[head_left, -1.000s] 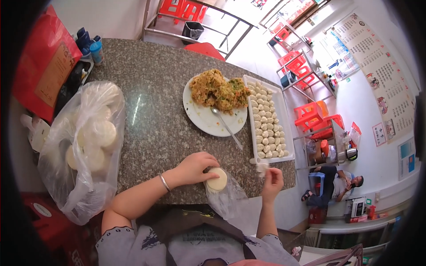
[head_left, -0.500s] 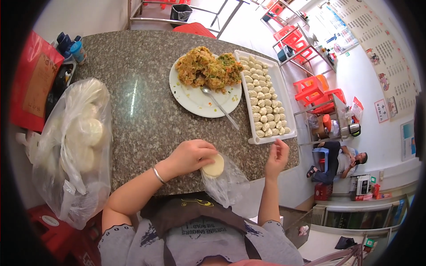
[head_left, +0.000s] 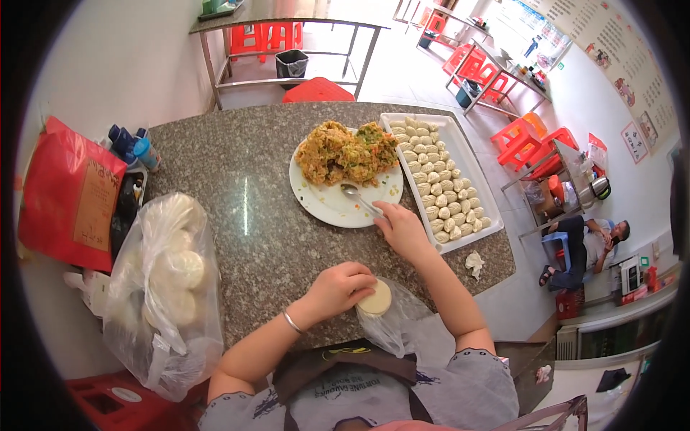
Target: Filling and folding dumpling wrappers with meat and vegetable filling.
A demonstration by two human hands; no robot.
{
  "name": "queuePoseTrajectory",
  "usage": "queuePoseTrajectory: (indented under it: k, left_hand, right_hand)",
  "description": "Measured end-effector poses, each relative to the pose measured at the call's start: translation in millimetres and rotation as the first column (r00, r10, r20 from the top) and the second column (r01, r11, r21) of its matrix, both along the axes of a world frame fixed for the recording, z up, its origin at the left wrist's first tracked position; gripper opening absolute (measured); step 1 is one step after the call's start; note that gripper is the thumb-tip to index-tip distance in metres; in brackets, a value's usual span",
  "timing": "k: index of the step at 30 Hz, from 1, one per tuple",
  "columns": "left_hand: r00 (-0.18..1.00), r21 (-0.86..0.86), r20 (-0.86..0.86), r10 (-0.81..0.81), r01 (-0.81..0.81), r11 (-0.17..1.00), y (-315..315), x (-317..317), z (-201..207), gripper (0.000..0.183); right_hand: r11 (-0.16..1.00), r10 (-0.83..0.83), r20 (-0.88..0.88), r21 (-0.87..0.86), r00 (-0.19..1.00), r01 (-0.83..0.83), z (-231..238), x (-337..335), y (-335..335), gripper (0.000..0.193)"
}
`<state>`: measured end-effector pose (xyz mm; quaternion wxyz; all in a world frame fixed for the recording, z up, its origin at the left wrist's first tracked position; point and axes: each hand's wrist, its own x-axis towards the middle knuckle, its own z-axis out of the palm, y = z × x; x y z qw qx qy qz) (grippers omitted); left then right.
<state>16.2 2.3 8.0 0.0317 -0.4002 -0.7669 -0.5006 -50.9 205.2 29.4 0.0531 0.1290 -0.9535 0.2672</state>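
Note:
My left hand [head_left: 348, 289] is closed on the edge of a round, pale dough wrapper [head_left: 375, 299]. Whether it is one or a thin stack I cannot tell. Beneath it spreads a clear plastic bag [head_left: 394, 327] at the table's near edge. My right hand [head_left: 404, 231] pinches the handle of a metal spoon [head_left: 351, 189], whose bowl rests on the white plate [head_left: 327, 215] below the filling. That chopped orange and green filling [head_left: 338, 154] is heaped on the plate's far side. Right of the plate, a white tray [head_left: 471, 161] holds rows of pleated dumplings [head_left: 440, 183].
At left, a knotted plastic bag of dough rounds [head_left: 172, 287] stands beside a red paper bag [head_left: 68, 190] and a blue cup [head_left: 146, 153]. Crumpled tissue [head_left: 474, 265] lies near the tray's corner. A person [head_left: 593, 237] sits at far right. Red stools [head_left: 318, 91] stand beyond the granite table [head_left: 269, 302].
My right hand has moved left and away from me to the spoon. The tissue now shows where that hand was. My left hand stays on the dough wrapper. The whole view has shifted.

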Motion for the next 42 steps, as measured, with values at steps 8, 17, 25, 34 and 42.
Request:
queuePoseTrajectory:
  k: [8, 17, 25, 34, 42]
  left_hand:
    - [0.993, -0.031, -0.115, 0.014, -0.018, 0.999, 6.8, 0.8, 4.8, 0.021]
    - [0.997, -0.082, 0.052, 0.061, -0.057, 0.995, 6.4, 2.9, 7.3, 0.02]
    - [0.615, 0.478, 0.755, -0.228, -0.278, 0.833, 1.9, -6.1, -12.8, 0.013]
    - [0.344, 0.545, 0.836, -0.428, -0.616, 0.569, -18.8, -32.6, -24.4, 0.017]
    - [0.256, 0.527, 0.835, -0.487, -0.626, 0.575, -22.7, -39.2, -25.8, 0.035]
  right_hand:
    - [1.0, -0.019, -0.15, -0.006, 0.988, 0.019, 7.6, -25.4, -27.2, 0.024]
    - [0.999, 0.023, -0.05, 0.047, 0.998, -0.021, -9.1, -4.0, -12.5, 0.024]
    - [0.974, 0.035, -0.12, -0.218, 0.992, -0.061, -4.3, -0.4, -10.0, 0.025]
    - [0.951, -0.007, 0.061, -0.308, 0.998, 0.025, 3.4, 8.2, -11.4, 0.022]
    - [0.932, 0.044, 0.2, -0.361, 0.979, 0.032, 0.2, 14.8, -15.1, 0.023]
